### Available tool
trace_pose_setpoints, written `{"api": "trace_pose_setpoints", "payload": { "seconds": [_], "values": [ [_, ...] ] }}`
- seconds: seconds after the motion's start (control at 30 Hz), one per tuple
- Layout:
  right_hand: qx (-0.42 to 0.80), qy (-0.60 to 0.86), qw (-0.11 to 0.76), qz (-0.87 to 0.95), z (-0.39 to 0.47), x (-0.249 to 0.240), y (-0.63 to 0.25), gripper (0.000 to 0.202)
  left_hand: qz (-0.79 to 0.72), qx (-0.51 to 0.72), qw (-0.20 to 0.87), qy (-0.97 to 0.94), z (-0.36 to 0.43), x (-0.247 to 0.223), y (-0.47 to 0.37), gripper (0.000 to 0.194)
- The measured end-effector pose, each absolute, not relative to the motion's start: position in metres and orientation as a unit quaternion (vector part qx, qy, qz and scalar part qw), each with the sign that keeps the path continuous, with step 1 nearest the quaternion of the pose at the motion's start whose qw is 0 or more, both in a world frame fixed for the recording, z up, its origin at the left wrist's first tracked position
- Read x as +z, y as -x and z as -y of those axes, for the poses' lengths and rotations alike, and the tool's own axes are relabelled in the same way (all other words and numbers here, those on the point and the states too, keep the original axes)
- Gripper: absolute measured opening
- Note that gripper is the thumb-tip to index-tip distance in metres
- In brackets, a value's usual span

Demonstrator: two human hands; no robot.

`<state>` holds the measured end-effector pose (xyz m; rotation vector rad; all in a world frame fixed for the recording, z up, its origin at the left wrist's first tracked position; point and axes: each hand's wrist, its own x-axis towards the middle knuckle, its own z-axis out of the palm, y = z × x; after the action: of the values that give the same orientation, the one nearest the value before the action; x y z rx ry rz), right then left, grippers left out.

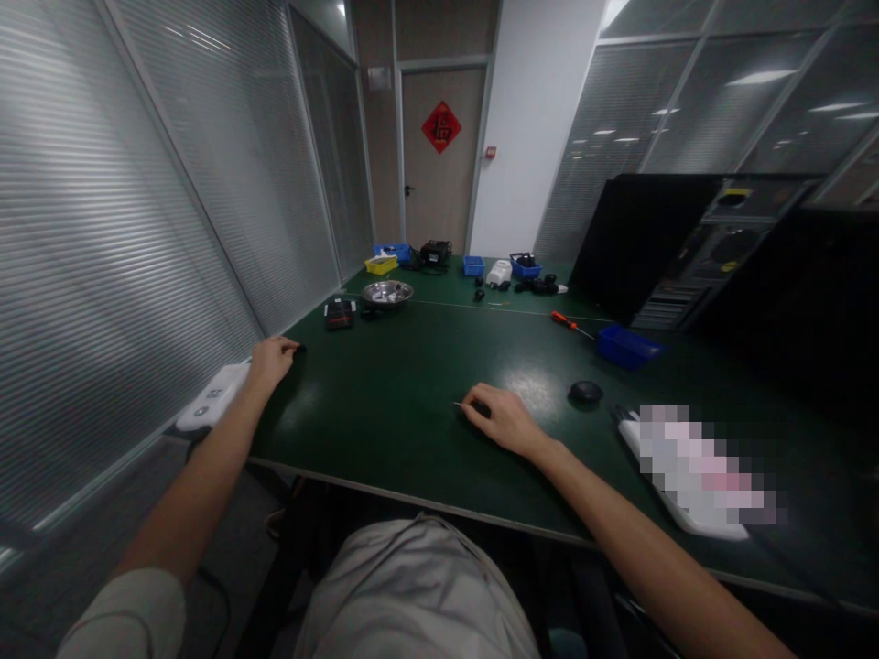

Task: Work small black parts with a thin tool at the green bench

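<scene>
My left hand is over the left edge of the green table, its fingertips pinched on a small black piece too small to name. Near the middle of the tabletop, my right hand is curled around a small dark tool. A thin metal tip sticks out of it to the left; the fingers hide most of the rest. To the right of that hand lies a rounded black object like a computer mouse.
An orange-handled screwdriver lies beside a blue bin. A metal bowl and a dark flat box stand at back left. Small bins and black parts line the far end. A white device is at left, a pixelated one at right.
</scene>
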<state>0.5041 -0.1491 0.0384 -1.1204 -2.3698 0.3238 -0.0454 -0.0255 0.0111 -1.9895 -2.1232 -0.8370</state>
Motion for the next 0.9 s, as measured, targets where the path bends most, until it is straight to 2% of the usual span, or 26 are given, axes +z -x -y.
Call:
{"api": "trace_pose_setpoints", "payload": {
  "seconds": [0.1,0.3,0.37,0.53,0.6,0.77,0.9],
  "values": [
    [0.117,0.411,0.248,0.87,0.149,0.038,-0.504,0.015,0.706,-0.269,0.054,0.653,0.026,0.01,0.048,0.032],
    [0.12,0.41,0.246,0.87,0.148,0.037,-0.504,0.016,0.744,-0.309,-0.037,0.591,0.028,0.017,0.048,0.028],
    [0.118,0.412,0.246,0.869,0.148,0.037,-0.505,0.016,0.748,-0.29,-0.018,0.597,0.029,0.019,0.043,0.028],
    [0.119,0.41,0.245,0.87,0.149,0.038,-0.505,0.017,0.715,-0.187,0.115,0.664,0.033,0.018,0.027,0.029],
    [0.118,0.412,0.244,0.87,0.149,0.038,-0.504,0.017,0.714,-0.18,0.124,0.665,0.034,0.019,0.024,0.027],
    [0.111,0.421,0.236,0.869,0.151,0.041,-0.502,0.019,0.697,-0.233,0.02,0.678,0.042,0.034,-0.005,0.018],
    [0.098,0.428,0.234,0.867,0.152,0.041,-0.501,0.019,0.563,-0.257,-0.135,0.774,0.061,0.045,-0.094,0.019]
  ]
}}
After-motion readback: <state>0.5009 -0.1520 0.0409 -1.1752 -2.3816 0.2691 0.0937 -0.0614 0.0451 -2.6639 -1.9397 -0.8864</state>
